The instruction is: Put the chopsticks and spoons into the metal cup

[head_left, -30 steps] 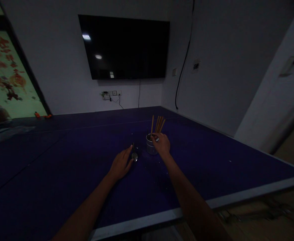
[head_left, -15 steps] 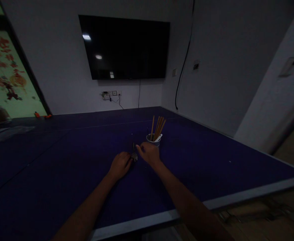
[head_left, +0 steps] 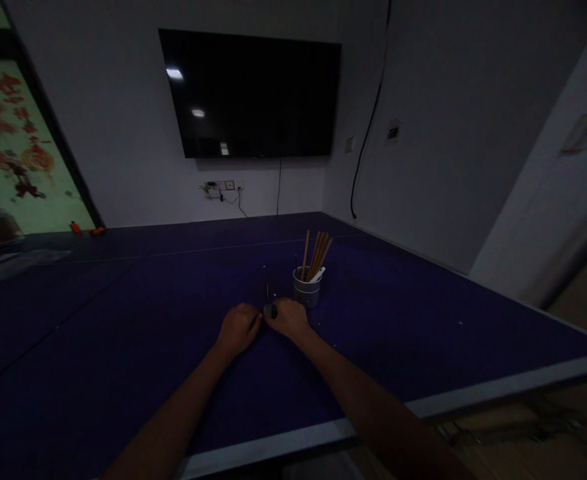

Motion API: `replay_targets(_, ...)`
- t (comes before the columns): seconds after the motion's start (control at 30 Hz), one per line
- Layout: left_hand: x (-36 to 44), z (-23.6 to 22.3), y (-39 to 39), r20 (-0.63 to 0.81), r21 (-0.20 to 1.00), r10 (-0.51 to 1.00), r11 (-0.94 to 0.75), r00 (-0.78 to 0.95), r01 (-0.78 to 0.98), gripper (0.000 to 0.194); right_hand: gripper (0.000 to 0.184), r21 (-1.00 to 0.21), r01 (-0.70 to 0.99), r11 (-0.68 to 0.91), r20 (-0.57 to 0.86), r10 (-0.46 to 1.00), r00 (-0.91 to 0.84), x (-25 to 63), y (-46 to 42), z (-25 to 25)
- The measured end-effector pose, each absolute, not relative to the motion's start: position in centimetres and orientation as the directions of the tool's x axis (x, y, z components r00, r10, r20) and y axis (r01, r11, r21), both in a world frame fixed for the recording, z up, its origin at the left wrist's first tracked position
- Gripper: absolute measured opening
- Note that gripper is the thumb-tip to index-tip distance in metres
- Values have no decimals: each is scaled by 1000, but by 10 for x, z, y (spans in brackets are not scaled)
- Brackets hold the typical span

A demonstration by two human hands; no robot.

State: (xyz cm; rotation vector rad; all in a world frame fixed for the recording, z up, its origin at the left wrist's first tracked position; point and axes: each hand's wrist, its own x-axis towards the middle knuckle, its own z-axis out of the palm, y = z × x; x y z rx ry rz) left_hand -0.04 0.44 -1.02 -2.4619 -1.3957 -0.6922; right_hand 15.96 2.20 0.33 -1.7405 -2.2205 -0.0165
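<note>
A small dark object with a rounded greyish end point(head_left: 269, 311) and a thin dark stem pointing away from me sits between my hands on the purple tabletop point(head_left: 173, 313). Its kind is too dim to make out. My left hand point(head_left: 238, 329) rests on the table with curled fingers, their tips at the object's left side. From the right, my right hand point(head_left: 291, 319) closes its fingers on the rounded end. Just behind that hand stands a grey cup point(head_left: 307, 293) holding several wooden chopsticks point(head_left: 317, 257) and a white-handled utensil point(head_left: 318, 274).
Tiny white bits lie scattered near the cup. At the far left are orange items point(head_left: 76, 227) and a clear plastic sheet point(head_left: 21, 263). The table's pale front edge point(head_left: 283, 443) runs beneath my forearms. A wall-mounted television point(head_left: 253, 97) hangs beyond.
My right hand has come down and left, from above the cup's front to the object's rounded end, uncovering the cup. My left hand has barely moved.
</note>
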Motion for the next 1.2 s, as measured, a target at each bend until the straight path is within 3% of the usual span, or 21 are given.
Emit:
replay_targets(0.47, -1, -13, 7, 462, 48, 784, -490, 416, 870, 29, 33, -258, 938, 230, 211, 961, -177, 153, 22, 1)
replay_targets(0.6, -2, -14, 6, 485, 82, 791, -466, 373, 881, 29, 31, -269, 923, 274, 243, 947, -210, 152, 20, 2)
replay_targets(0.8, -2, -13, 3, 556, 122, 773, -440, 305, 890, 45, 25, -278, 887, 368, 335, 903, -269, 150, 17, 5)
replay_targets(1.2, -6, -18, 10, 608, 203, 730, -523, 312, 828, 54, 35, -303, 794, 526, 437, 818, -375, 151, 11, 12)
